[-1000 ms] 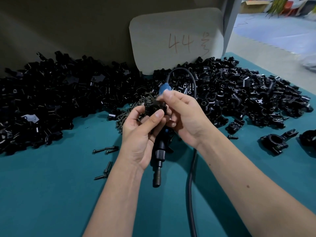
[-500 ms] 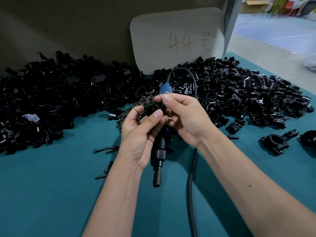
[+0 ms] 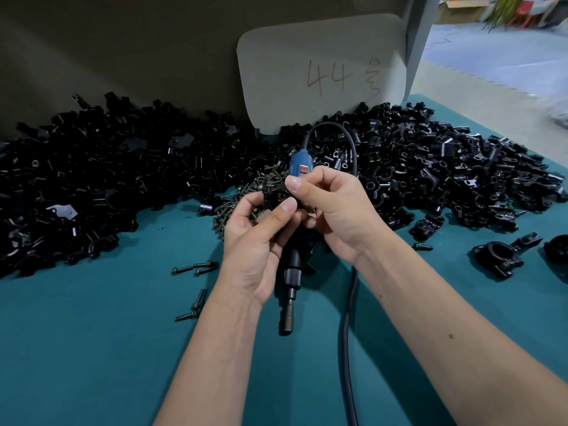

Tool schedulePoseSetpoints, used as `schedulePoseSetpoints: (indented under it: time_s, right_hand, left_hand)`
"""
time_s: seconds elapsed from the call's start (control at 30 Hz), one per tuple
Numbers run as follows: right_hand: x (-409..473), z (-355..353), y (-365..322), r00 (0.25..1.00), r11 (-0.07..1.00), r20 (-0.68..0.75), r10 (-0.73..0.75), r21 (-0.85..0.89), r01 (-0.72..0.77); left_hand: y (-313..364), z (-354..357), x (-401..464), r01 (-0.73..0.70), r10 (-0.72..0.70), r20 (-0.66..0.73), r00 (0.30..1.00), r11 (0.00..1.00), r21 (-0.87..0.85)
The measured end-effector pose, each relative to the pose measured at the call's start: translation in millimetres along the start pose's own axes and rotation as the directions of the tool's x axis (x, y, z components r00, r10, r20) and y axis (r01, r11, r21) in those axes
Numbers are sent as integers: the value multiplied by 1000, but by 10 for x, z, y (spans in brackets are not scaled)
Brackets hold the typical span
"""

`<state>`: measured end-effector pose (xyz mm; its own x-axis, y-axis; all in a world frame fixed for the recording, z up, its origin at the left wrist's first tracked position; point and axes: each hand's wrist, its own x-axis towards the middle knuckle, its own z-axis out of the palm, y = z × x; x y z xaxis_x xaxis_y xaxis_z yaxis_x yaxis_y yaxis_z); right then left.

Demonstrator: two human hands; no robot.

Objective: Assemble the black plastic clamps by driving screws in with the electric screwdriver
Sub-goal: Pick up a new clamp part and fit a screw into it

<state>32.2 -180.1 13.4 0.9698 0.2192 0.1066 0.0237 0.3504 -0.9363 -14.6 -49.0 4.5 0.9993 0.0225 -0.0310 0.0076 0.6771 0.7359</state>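
A black plastic clamp (image 3: 274, 195) sits between both hands above the table's middle. My left hand (image 3: 255, 241) grips it from the left, thumb on its near face. My right hand (image 3: 333, 207) pinches it from the right, forefinger on top. The electric screwdriver (image 3: 289, 272) lies on the teal table beneath the hands, its blue rear end (image 3: 300, 163) pointing away and its bit holder (image 3: 285, 321) pointing toward me. Its black cable (image 3: 347, 333) loops back toward me. A pile of screws (image 3: 246, 192) lies just behind the hands, partly hidden.
Large heaps of black clamp parts cover the table's left (image 3: 92, 179) and far right (image 3: 445, 173). Loose screws (image 3: 193, 267) lie left of my left wrist. Assembled clamps (image 3: 501, 256) lie at the right edge. A grey card (image 3: 322, 72) marked 44 leans on the back wall.
Both hands stay on the clamp and have shifted it slightly; my right fingers have re-set their pinch on its top. The screwdriver has not moved.
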Motion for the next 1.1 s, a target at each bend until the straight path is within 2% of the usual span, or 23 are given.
schedulePoseSetpoints:
  time_s: [0.13, 0.2, 0.33, 0.4, 0.53, 0.7, 0.87, 1.03, 1.1]
  right_hand:
    - [-20, -36, -11, 994, 997, 113, 0, 75, -8]
    - [-26, -20, -18, 997, 1000, 77, -5, 29, 3]
    - [-14, 48, 35, 995, 998, -85, -58, -44, 54]
    - [-10, 46, 56, 995, 998, -74, -66, -22, 64]
    - [-19, -7, 18, 996, 997, 61, -66, -35, 68]
    - [-2, 56, 64, 991, 993, -105, -82, -92, 73]
    - [-18, 20, 44, 998, 999, -32, -49, -9, 48]
    - [-6, 57, 80, 981, 983, -136, -137, -142, 118]
    - [0, 43, 97, 981, 977, -114, -154, -164, 134]
  left_hand:
    - [18, -4, 6, -5, 4, -24, 1000, 1000, -30]
    - [15, -15, 11, -8, 7, -25, 1000, 999, -33]
    - [-4, -3, 16, -9, 9, -26, 1000, 1000, 6]
    - [-6, -6, 22, -12, 12, -22, 1000, 1000, 18]
    - [1, -17, 26, -21, 21, -30, 999, 1000, -6]
    - [-24, -30, 36, -33, 34, -17, 999, 998, 49]
    - [-25, -39, 52, -42, 43, -27, 999, 999, 20]
    - [-35, -49, 60, -63, 65, -44, 997, 997, 44]
    - [-34, -33, 50, -79, 82, -45, 996, 995, 64]
